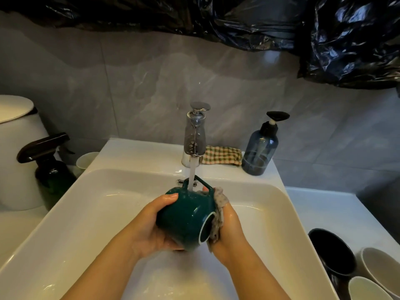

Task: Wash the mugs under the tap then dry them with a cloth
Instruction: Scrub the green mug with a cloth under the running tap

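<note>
Washing stage: green mug [186,217] on its side under stream [191,174] from tap [194,135], above sink [108,202]. For good result, turn mug slowly to bring rim, interior and handle under flow; hold wet glaze firmly; work grey cloth [218,204] around mouth. Left hand [151,226] curled round mug base, thumb on top; right hand [227,226] gripping grey cloth against mouth side. Mug between both hands, touching each, handle uppermost. Checked cloth [223,155] beside tap; further mugs [376,265] at right.
</note>
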A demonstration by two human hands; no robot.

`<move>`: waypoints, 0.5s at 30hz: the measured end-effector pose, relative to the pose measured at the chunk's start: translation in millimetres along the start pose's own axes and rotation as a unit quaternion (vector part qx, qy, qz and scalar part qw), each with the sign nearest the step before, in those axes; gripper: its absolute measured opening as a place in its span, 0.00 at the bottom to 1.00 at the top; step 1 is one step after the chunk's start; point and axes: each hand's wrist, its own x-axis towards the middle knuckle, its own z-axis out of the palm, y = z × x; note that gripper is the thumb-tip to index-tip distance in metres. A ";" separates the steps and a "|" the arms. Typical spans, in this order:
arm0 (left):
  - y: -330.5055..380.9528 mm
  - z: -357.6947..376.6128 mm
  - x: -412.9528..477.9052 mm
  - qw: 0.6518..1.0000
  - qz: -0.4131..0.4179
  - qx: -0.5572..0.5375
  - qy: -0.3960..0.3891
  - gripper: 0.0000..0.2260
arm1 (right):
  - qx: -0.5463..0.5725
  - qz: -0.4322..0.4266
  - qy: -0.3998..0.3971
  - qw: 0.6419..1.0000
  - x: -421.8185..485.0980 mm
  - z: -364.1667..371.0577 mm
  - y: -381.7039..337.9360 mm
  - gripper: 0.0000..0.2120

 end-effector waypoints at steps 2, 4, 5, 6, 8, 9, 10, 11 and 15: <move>-0.9 4.4 1.3 0.999 0.010 -0.027 0.031 0.26 | 0.031 -0.030 -0.004 0.999 -4.9 -0.9 4.5 0.19; -1.9 7.3 4.7 0.994 0.055 -0.057 0.072 0.29 | 0.031 -0.075 -0.016 0.997 -4.8 5.7 4.8 0.12; -2.6 8.3 6.0 0.992 0.070 -0.071 0.083 0.29 | 0.021 -0.090 -0.023 0.995 -4.8 8.5 4.0 0.09; -2.8 9.1 6.1 0.991 0.072 -0.083 0.082 0.28 | -0.001 -0.107 -0.029 0.994 -1.7 9.7 4.3 0.08; -0.5 10.8 1.7 0.991 0.047 -0.107 0.064 0.23 | -0.035 -0.136 -0.014 0.990 -3.0 16.3 8.2 0.10; 1.0 10.9 -0.1 0.991 0.022 -0.124 0.054 0.21 | -0.042 -0.134 0.003 0.990 -4.9 18.4 8.4 0.10; 1.4 10.5 -1.1 0.989 -0.005 -0.142 0.044 0.20 | -0.063 -0.126 0.025 0.990 -2.5 17.1 8.1 0.09; 0.7 9.1 -0.4 0.987 -0.032 -0.155 0.038 0.20 | -0.099 -0.110 0.035 0.988 -2.5 18.7 3.8 0.10; -3.0 6.3 3.3 0.981 -0.114 -0.155 0.019 0.26 | -0.095 0.006 0.043 0.995 -6.3 19.5 -8.8 0.16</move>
